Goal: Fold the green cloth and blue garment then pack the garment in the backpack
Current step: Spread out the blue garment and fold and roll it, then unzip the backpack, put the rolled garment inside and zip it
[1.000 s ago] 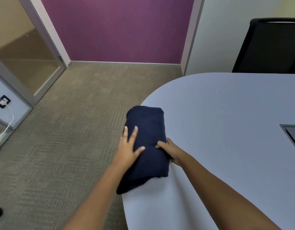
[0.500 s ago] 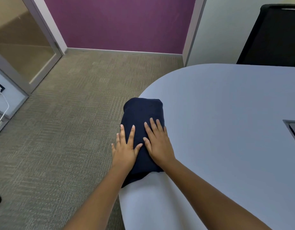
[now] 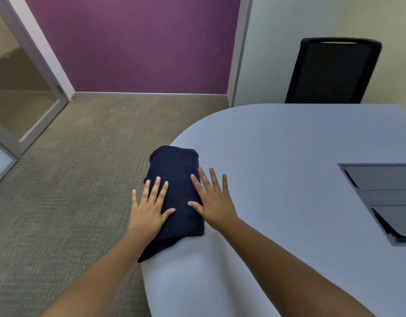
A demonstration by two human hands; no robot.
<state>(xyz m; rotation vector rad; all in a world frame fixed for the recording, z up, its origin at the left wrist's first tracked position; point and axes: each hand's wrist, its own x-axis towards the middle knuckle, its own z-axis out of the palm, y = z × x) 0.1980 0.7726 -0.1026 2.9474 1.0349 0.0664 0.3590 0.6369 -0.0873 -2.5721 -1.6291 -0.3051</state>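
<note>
The dark blue garment (image 3: 177, 179) lies folded into a compact bundle at the rounded left end of the pale grey table (image 3: 289, 145), one corner hanging over the edge. My left hand (image 3: 149, 207) lies flat with fingers spread on the bundle's left side. My right hand (image 3: 214, 202) is flat with fingers spread at the bundle's right edge, partly on the tabletop. No green cloth and no backpack are in view.
A black office chair (image 3: 332, 72) stands behind the table's far side. A dark recessed panel (image 3: 385, 197) sits in the tabletop at the right. Carpet floor (image 3: 71, 179) lies left of the table, with a glass door (image 3: 19, 92) and a purple wall beyond.
My right hand went from gripping the bundle's right edge to lying flat on top, then slid right to the bundle's right edge. My left hand stayed flat on the left side.
</note>
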